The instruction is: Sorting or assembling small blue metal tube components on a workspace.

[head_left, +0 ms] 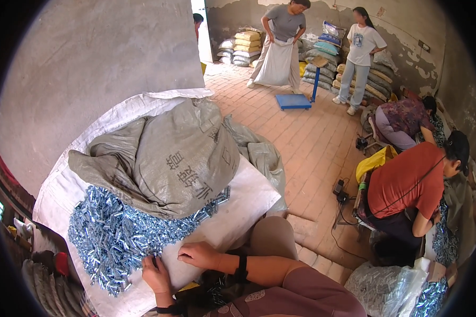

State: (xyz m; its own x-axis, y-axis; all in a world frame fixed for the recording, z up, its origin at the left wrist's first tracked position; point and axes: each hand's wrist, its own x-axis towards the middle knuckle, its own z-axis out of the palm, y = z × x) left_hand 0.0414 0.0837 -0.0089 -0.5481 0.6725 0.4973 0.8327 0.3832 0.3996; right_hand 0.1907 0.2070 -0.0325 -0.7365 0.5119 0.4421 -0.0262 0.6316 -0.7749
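Note:
A heap of small shiny blue-silver metal pieces (116, 232), shaped like short tubes or pins, lies on a white woven sheet (248, 193). At the heap's near edge my left hand (156, 274) bends its fingers down onto the pieces; whatever is between its fingertips is too small to name. Just right of it, above the bare sheet, my right hand (198, 255) is closed in a pinch, and its fingertips hide anything they may hold. A large grey-green woven sack (180, 153) with dark print slumps over the heap's far side.
Two seated people (407, 182) (402, 124) bend over similar pieces at right. Behind, one person (285, 37) grips a white sack (275, 63) near a blue platform scale (293, 101); another (360, 53) stands by stacked sacks (247, 45). A cable (336, 232) crosses the brick floor.

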